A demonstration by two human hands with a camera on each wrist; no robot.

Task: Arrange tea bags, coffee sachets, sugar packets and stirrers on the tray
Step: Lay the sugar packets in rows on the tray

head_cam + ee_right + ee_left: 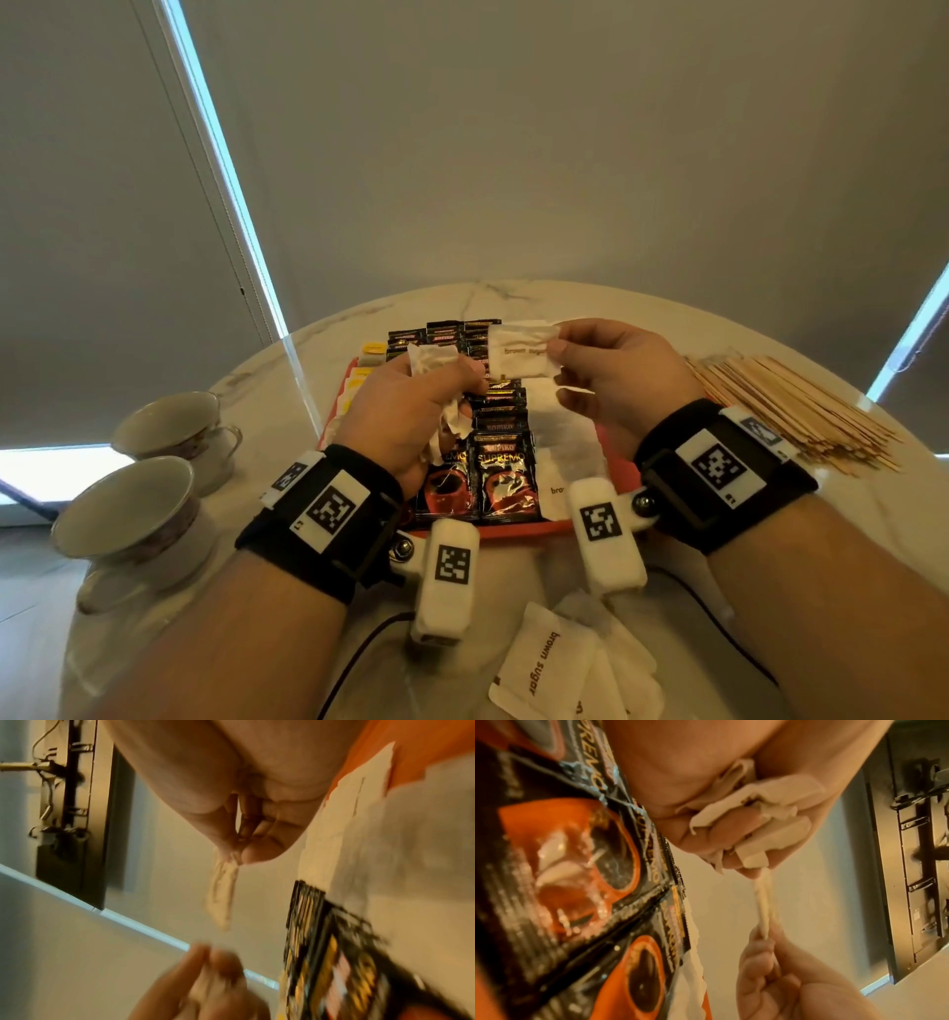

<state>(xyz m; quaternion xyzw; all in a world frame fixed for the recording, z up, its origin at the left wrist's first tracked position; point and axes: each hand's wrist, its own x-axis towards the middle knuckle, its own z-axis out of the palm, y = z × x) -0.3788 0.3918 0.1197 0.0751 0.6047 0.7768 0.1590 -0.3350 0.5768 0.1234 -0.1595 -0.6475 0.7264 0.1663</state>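
A red tray (518, 529) on the marble table holds rows of black coffee sachets (506, 478), yellow-tagged tea bags (372, 352) at its left and white sugar packets (565, 437) at its right. Above the tray my left hand (411, 406) grips a crumpled bunch of white sugar packets (431, 360), seen bunched in the fist (754, 825) in the left wrist view. My right hand (611, 370) pinches one white "brown sugar" packet (521, 349) by its right edge, held flat above the far sachets; it hangs blurred (222, 898) in the right wrist view.
A heap of wooden stirrers (791, 406) lies on the table right of the tray. Loose brown sugar packets (560, 663) lie near the front edge. Two teacups (174, 437) (128, 509) stand at the left. Black cables (359, 652) run across the near table.
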